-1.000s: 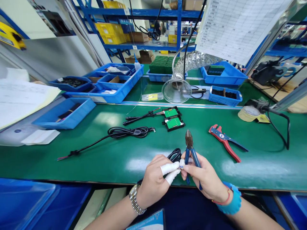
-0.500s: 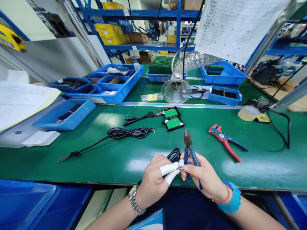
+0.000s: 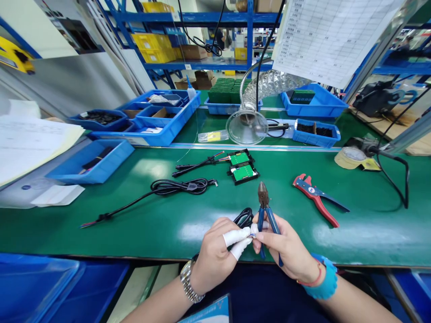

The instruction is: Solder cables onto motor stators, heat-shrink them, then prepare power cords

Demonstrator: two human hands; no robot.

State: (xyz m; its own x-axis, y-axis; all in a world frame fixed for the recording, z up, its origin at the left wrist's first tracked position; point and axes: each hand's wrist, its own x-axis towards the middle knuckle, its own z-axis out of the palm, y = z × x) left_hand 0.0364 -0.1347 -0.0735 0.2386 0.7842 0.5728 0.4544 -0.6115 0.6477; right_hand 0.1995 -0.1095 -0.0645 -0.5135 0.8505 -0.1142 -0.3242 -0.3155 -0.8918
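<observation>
My left hand (image 3: 220,249), with white finger covers on its thumb and fingertips, pinches the end of a black cable (image 3: 244,217) whose coil lies just behind it. A bit of blue wire (image 3: 252,235) shows between the fingertips of both hands. In my right hand (image 3: 284,244) rest blue-handled cutting pliers (image 3: 263,197), jaws pointing away from me; its thumb and finger touch the same wire end. Beyond the hands lie two green circuit boards in black cases (image 3: 244,173), and to their left a coiled black cable (image 3: 183,186) with stripped coloured ends.
A red and blue wire stripper (image 3: 316,197) lies at right, near a tape roll (image 3: 352,157). Blue trays (image 3: 168,134) stand at the back left. A clear fume hood (image 3: 247,127) on a duct overhangs the rear. A blue bin (image 3: 90,172) holds black parts.
Almost nothing differs. The fingertips shift very slightly at the wire end, where a little more blue shows; the pliers stay in my right hand.
</observation>
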